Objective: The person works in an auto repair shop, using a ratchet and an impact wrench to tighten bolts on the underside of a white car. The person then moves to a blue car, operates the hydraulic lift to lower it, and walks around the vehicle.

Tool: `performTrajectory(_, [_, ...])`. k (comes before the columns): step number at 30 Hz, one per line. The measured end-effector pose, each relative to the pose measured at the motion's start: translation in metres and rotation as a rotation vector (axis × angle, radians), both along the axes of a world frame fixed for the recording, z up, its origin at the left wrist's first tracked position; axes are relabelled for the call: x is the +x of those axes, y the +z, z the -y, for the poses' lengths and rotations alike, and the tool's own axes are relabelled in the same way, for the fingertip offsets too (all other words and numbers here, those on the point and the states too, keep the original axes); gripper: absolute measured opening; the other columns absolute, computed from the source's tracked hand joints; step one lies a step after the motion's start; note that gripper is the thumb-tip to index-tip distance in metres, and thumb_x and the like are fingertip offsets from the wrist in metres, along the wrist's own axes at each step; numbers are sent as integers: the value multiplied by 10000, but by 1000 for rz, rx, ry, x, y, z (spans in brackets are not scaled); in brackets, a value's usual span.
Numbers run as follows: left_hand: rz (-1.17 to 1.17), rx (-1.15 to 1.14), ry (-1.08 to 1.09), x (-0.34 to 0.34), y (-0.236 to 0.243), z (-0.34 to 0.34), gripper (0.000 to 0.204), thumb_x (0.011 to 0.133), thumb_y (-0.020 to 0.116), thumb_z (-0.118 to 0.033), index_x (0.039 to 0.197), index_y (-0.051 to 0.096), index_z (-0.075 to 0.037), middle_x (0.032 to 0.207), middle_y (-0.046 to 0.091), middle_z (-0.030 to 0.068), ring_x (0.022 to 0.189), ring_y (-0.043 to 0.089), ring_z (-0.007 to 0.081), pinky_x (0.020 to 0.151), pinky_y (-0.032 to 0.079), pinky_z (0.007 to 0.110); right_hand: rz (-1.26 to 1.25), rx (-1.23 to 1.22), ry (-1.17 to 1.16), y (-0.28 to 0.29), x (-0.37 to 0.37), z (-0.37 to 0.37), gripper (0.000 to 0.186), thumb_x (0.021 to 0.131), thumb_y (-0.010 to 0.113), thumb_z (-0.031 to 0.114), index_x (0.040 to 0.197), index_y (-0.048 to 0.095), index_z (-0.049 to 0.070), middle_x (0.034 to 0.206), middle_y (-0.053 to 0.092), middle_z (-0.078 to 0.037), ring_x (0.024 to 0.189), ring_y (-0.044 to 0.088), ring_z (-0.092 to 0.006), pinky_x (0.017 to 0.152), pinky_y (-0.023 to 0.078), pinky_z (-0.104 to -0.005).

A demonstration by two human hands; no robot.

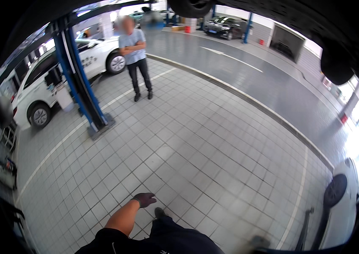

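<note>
Floor tiles below my gloved left hand, shoe near it; fingers loosely parted, nothing held. Right hand out of view. Vehicle underside overhead, untouched. No handling under way, I judge; what's done or left, cannot tell.

Beyond the left hand, a lift post stands before a car and left of a person.

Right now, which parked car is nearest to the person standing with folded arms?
The white car behind the blue post: its front wheel is near the person. Other parked cars are farther.
</note>
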State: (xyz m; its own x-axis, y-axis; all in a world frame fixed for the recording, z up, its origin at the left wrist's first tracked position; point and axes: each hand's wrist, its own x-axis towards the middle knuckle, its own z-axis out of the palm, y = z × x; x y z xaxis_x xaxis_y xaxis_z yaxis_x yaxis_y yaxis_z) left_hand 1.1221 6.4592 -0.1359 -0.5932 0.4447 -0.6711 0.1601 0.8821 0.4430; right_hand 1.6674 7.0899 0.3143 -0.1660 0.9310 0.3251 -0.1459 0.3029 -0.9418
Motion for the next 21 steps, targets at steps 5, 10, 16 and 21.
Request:
performTrajectory(5, [39, -48, 46, -48, -9, 117, 744, 941, 565, -602, 1499, 509, -113, 1507, 550, 136, 1388, 518, 320, 1152, 408, 411, -3, -230, 260, -111, -164, -14, 341, 1030, 592, 410, 1245, 495, 163, 903, 577, -99, 795, 567, -261, 775, 506, -508])
performTrajectory(10, [80, -282, 137, -99, -48, 310, 556, 1003, 494, -524, 1474, 538, -231, 1581, 464, 106, 1436, 459, 327, 1184, 380, 427, -189, -495, 1077, -217, -295, -93, 354, 1052, 580, 366, 1316, 477, 154, 947, 592, -124, 842, 590, -287, 824, 534, -543])
performTrajectory(16, [57, -591, 632, -90, -64, 478, 400, 1072, 425, -362, 1415, 596, -247, 1546, 496, 111, 1386, 510, 354, 1136, 439, 472, 236, -356, 749, -223, -582, -19, 305, 1081, 509, 401, 889, 606, 185, 705, 531, 36, 572, 520, -75, 523, 426, -230])
performTrajectory(21, [136, -454, 527, -53, -129, 477, 584, 1041, 449, -511, 1420, 577, -85, 1509, 536, 155, 1376, 524, 343, 1139, 429, 455, 59, -432, 684, -246, -872, 21, 331, 1024, 617, 404, 769, 525, 214, 613, 441, 57, 482, 393, -80, 443, 309, -257])
